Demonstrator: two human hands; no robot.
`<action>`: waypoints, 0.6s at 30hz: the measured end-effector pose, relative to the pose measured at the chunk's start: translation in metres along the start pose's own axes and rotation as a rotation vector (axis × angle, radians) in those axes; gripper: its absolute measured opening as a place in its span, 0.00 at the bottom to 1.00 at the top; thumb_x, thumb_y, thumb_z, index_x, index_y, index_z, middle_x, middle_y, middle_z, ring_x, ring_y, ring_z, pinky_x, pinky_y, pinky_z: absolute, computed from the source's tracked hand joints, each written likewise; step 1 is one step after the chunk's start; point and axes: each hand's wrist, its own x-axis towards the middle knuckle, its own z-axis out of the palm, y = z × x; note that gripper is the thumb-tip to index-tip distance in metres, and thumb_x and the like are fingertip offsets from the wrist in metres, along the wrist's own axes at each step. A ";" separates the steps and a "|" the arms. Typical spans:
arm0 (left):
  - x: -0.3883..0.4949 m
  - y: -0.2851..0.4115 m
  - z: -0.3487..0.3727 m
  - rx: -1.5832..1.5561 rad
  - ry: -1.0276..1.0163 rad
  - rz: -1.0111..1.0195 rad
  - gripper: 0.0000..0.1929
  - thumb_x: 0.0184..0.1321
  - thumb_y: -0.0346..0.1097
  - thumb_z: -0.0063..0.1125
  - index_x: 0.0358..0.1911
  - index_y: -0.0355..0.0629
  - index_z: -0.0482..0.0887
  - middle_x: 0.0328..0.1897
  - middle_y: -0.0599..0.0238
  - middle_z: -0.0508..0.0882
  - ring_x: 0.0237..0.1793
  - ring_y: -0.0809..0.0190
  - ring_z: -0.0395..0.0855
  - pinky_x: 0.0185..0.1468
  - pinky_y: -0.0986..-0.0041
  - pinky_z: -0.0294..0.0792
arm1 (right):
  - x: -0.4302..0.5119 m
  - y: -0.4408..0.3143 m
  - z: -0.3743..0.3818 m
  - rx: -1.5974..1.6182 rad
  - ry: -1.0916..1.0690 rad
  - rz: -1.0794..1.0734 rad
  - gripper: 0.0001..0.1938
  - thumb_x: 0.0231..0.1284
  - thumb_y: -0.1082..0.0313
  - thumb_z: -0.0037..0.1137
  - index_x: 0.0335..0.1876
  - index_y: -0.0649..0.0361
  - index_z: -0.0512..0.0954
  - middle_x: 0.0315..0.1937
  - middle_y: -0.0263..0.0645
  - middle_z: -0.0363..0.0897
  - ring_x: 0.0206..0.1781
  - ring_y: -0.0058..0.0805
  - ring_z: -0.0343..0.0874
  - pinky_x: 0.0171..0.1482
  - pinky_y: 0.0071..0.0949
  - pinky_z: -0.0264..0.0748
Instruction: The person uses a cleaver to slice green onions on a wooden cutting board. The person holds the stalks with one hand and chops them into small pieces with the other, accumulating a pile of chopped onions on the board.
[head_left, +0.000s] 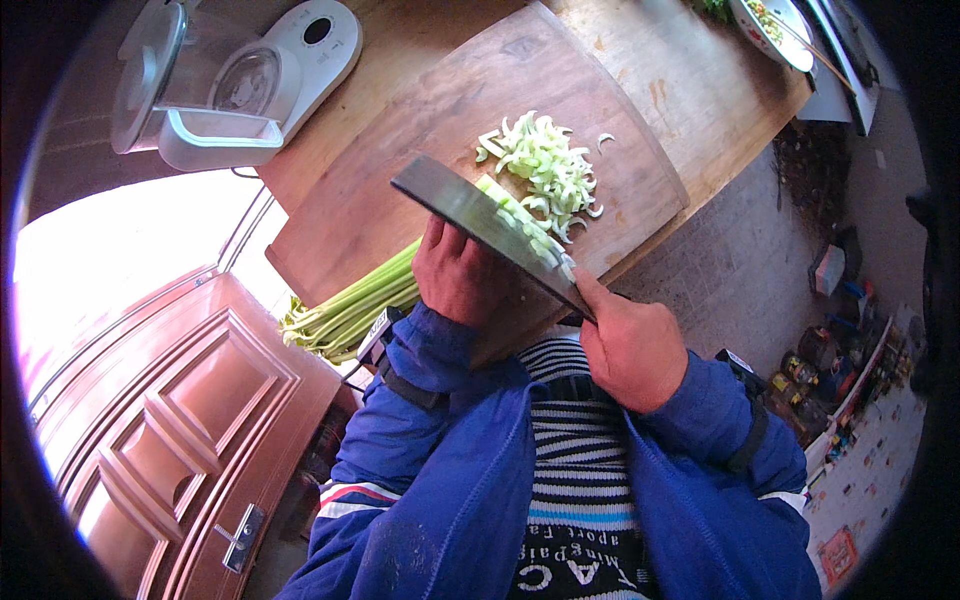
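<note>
My right hand (636, 346) grips the handle end of a kitchen cleaver (487, 232), its index finger laid along the blade. The wide blade slants across the near part of a wooden cutting board (420, 127), with bits of cut celery stuck to its far side. My left hand (457, 274) presses on a bunch of celery stalks (360, 304) right behind the blade; the blade partly hides its fingers. The stalks reach over the board's left edge. Beyond the blade lies a pile of sliced celery (551, 169), with one loose slice (605, 139) to its right.
The board rests on a wooden table (645, 52). A white appliance with a clear container (225, 127) stands at the far left, a bowl of chopped food with chopsticks (787, 41) at the far right. A brown panelled door (217, 382) is at left; bottles (799, 375) stand low at right.
</note>
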 end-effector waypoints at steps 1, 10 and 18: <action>-0.001 -0.001 0.001 -0.020 -0.005 -0.004 0.24 0.44 0.35 0.72 0.51 0.46 0.88 0.55 0.59 0.85 0.55 0.45 0.84 0.54 0.56 0.82 | -0.001 0.000 0.000 -0.017 0.009 -0.002 0.26 0.66 0.65 0.57 0.69 0.65 0.73 0.39 0.54 0.87 0.34 0.54 0.87 0.38 0.51 0.82; 0.006 0.007 -0.001 0.004 0.079 -0.011 0.21 0.43 0.34 0.71 0.46 0.48 0.89 0.51 0.59 0.86 0.54 0.45 0.84 0.49 0.56 0.82 | 0.002 -0.003 -0.003 0.070 -0.107 0.103 0.29 0.65 0.70 0.54 0.73 0.64 0.69 0.36 0.61 0.84 0.38 0.62 0.85 0.43 0.54 0.81; 0.014 0.009 -0.004 -0.014 0.111 0.001 0.17 0.48 0.33 0.72 0.45 0.47 0.87 0.51 0.59 0.86 0.52 0.46 0.85 0.48 0.57 0.83 | 0.012 -0.006 -0.009 0.102 -0.160 0.155 0.26 0.66 0.71 0.52 0.71 0.64 0.71 0.32 0.63 0.82 0.36 0.65 0.84 0.43 0.57 0.80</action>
